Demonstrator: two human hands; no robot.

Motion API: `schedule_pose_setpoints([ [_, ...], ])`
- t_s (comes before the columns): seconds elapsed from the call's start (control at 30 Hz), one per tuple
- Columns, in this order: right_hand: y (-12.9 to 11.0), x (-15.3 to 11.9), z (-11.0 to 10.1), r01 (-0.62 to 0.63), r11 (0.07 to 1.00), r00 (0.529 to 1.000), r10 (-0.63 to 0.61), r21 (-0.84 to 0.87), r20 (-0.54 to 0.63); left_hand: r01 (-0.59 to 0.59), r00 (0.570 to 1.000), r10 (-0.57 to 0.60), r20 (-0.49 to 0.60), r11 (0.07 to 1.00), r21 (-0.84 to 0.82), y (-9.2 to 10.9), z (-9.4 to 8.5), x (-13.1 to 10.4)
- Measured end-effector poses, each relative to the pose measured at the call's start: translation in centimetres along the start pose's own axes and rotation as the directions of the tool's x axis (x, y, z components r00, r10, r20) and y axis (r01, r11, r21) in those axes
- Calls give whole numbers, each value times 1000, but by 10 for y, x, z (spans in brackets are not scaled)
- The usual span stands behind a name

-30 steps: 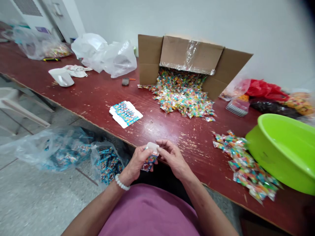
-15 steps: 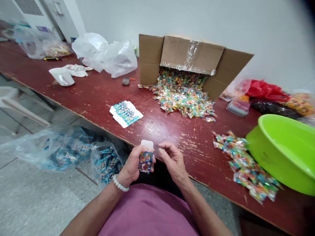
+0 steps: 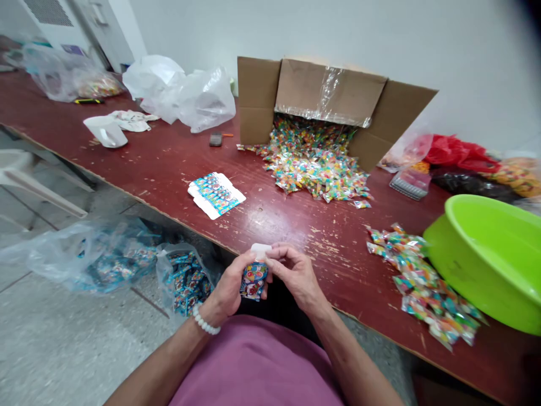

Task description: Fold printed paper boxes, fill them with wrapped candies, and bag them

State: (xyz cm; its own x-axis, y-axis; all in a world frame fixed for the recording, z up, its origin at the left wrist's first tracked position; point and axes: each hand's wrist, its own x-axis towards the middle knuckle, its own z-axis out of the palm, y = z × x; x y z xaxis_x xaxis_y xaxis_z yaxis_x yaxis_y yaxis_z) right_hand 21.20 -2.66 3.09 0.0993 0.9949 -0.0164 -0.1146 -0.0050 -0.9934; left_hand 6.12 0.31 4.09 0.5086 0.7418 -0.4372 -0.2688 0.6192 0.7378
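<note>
My left hand (image 3: 229, 285), with a pale bead bracelet at the wrist, is closed round a small printed candy box (image 3: 254, 280) just in front of the table edge. The box stands upright, and its white top flap (image 3: 261, 251) sticks up. My right hand (image 3: 297, 276) has its thumb and fingers pinched at the right side of that flap. Whatever lies inside the box is hidden. On the table beyond my hands lies a stack of flat, unfolded printed boxes (image 3: 217, 194).
A cardboard carton (image 3: 332, 93) spills wrapped candies (image 3: 321, 169) onto the red table (image 3: 164, 163). To the right, more candies (image 3: 422, 282) lie beside a green basin (image 3: 465, 270). Bags of blue packets (image 3: 186, 282) sit on the floor at left, near a white plastic stool (image 3: 38, 180).
My right hand has moved left and onto the box's top flap, its fingers closing there. The box in my left hand has shifted slightly to the right.
</note>
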Motion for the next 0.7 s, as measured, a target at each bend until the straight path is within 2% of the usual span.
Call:
schedule_pose_setpoints([
  [0.07, 0, 2, -3, -19, 1000, 1000, 18, -13, -14, -58, 998, 60, -16, 994, 96, 1, 1, 0],
  [0.17, -4, 3, -8, 36, 996, 996, -29, -82, 87, -114, 993, 112, 20, 976, 186, 5, 3, -1],
  [0.23, -6, 3, -11, 56, 998, 988, -49, -41, 145, -82, 996, 73, 56, 983, 162, 7, 3, -1],
  [0.33, -4, 1, -11, 73, 997, 989, -73, 5, 129, 20, 994, -27, 109, 998, 64, 8, -1, 1],
  [0.47, -1, 0, -9, 194, 969, 977, -177, -154, 117, 44, 995, -45, 87, 999, 3, 6, -5, 5],
  [0.6, -8, 0, -8, 363, 888, 929, -321, -283, 185, 47, 998, -47, 33, 999, -8, 6, -3, 5],
  [0.7, -13, 0, -5, 311, 898, 950, -281, -311, 137, 18, 1000, -18, 19, 999, 37, 7, 2, 5],
])
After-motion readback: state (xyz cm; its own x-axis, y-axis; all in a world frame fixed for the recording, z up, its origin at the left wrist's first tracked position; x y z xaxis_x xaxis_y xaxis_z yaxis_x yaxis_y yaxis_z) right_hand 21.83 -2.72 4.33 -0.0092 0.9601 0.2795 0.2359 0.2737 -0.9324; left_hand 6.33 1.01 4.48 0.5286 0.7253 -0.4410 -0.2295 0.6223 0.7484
